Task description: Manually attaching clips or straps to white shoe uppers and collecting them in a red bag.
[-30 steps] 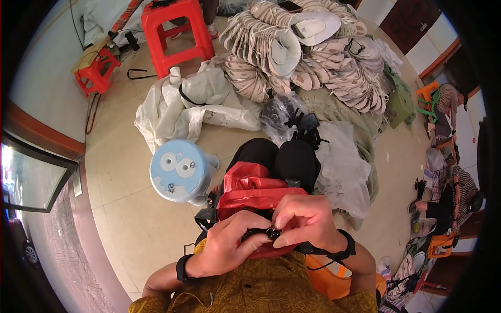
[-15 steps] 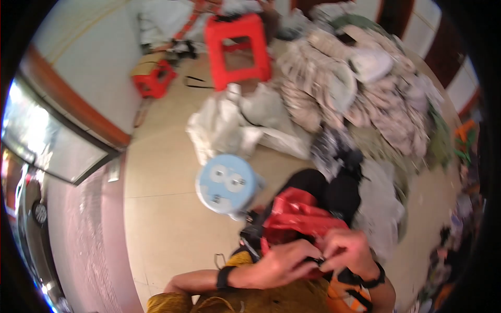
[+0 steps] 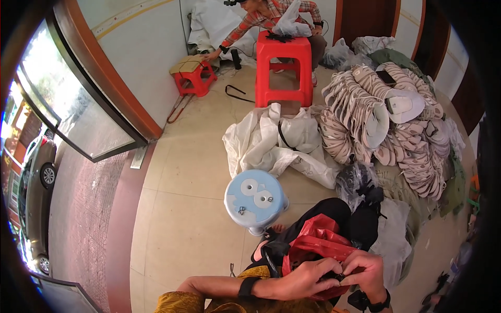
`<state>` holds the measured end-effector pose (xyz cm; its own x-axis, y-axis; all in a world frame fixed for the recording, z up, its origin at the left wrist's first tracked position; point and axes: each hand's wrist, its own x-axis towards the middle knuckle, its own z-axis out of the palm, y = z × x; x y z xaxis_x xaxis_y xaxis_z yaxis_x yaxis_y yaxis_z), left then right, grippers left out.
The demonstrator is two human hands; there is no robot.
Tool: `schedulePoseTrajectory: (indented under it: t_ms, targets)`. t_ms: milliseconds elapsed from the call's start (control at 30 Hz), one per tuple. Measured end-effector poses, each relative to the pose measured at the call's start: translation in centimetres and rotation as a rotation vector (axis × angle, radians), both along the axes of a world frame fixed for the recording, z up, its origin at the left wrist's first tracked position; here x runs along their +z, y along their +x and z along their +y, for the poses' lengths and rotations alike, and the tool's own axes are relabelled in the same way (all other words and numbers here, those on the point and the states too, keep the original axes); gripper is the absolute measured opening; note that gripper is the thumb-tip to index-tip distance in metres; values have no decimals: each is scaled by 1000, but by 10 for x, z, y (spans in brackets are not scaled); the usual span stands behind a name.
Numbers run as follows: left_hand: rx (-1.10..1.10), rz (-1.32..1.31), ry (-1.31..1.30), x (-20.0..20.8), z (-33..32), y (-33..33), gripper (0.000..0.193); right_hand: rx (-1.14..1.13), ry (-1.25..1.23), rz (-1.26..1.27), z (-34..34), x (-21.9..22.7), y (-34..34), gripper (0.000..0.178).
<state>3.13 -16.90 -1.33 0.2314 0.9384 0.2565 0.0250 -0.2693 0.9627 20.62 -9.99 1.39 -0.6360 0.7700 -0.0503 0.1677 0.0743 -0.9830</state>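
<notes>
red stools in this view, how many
2: a low red stool at the back left, and a tall red stool to its right, beyond the white sack. Others could be hidden.

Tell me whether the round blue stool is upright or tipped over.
Upright: the round blue stool stands seat-up, with small metallic pieces resting on top.

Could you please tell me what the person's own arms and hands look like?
The left hand and right hand wear no gloves. A black band circles each wrist: the left band and the right band. The left sleeve is mustard-brown with a darker pattern and leaves the forearm bare; the right one is out of view.
</notes>
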Motion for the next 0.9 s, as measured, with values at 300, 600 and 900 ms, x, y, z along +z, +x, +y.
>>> schedulePoseTrajectory:
  t_ms: [300, 600, 900]
  targets:
    - [-49, -43, -54, 2, -7, 0, 24, 138, -73, 20, 0, 0, 2, 23]
    - [20, 82, 57, 6, 8, -13, 26, 171, 233, 28, 9, 9, -8, 16]
    - [-49, 110, 266, 2, 19, -3, 27, 184, 53, -27, 6, 12, 9, 15]
